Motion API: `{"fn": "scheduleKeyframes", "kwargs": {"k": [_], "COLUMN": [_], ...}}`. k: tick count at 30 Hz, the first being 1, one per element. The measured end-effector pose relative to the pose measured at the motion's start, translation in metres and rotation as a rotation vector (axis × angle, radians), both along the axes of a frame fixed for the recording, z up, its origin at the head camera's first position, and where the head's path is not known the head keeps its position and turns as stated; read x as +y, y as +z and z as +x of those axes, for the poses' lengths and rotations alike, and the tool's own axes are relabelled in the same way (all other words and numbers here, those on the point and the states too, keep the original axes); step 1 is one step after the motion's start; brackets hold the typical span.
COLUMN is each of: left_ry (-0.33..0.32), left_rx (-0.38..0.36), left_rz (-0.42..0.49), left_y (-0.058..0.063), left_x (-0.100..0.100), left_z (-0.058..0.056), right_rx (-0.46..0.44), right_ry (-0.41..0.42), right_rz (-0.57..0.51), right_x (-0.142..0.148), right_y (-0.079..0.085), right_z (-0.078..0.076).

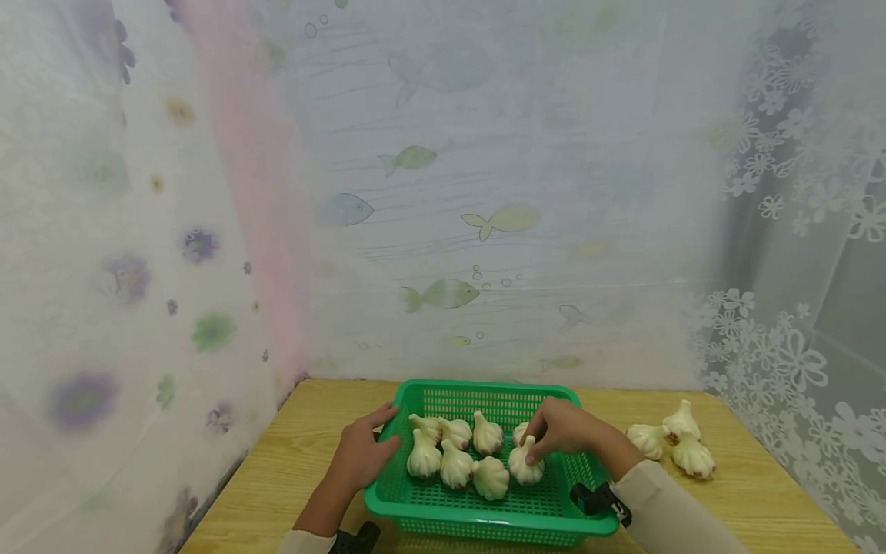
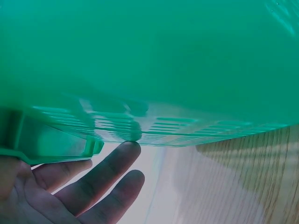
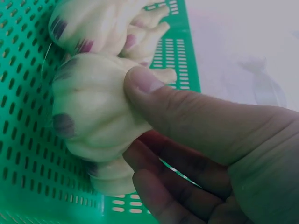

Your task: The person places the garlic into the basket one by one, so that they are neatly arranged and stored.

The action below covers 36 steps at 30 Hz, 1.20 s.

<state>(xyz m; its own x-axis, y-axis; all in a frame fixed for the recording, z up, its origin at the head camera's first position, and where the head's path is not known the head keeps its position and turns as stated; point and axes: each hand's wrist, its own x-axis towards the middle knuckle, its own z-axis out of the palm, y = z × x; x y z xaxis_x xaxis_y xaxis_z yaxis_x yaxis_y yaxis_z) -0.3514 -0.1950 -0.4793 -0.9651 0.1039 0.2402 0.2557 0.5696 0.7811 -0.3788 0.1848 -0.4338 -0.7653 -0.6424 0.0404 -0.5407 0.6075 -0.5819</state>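
A green plastic basket (image 1: 491, 517) with slotted walls stands on the table and holds several garlic bulbs (image 1: 457, 465). My right hand (image 1: 564, 428) reaches over its right part. Between thumb and fingers it pinches a garlic bulb (image 3: 96, 105) near the neck; whether this bulb touches the basket floor I cannot tell. Under it in the right wrist view shows another bulb (image 3: 114, 177). At the left rim is my left hand (image 1: 363, 454), its fingers (image 2: 100, 179) fairly straight and spread beside the outer wall. The left thumb is mostly hidden in the left wrist view.
On the wooden table (image 1: 266, 469), right of the basket, lies a small group of garlic bulbs (image 1: 681, 422). A sheet with printed fish (image 1: 443, 294) hangs behind the table, and flowered sheeting (image 1: 214, 331) borders the left side.
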Motion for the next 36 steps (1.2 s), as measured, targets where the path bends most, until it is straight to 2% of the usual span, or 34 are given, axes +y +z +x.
{"fn": "scheduleKeyframes", "kwargs": {"k": [23, 36], "left_ry": [-0.013, -0.016], "left_rx": [0.022, 0.023], "left_rz": [0.013, 0.014], "left_y": [-0.0006, -0.0020], "left_x": [0.0004, 0.0001], "left_z": [0.0008, 0.0001], "right_rx": [-0.009, -0.056], "right_ry": [-0.032, -0.033], "right_rz": [0.052, 0.022], "right_x": [-0.0031, -0.0016], "right_y": [-0.0080, -0.0071], "right_z": [-0.0014, -0.0011]}}
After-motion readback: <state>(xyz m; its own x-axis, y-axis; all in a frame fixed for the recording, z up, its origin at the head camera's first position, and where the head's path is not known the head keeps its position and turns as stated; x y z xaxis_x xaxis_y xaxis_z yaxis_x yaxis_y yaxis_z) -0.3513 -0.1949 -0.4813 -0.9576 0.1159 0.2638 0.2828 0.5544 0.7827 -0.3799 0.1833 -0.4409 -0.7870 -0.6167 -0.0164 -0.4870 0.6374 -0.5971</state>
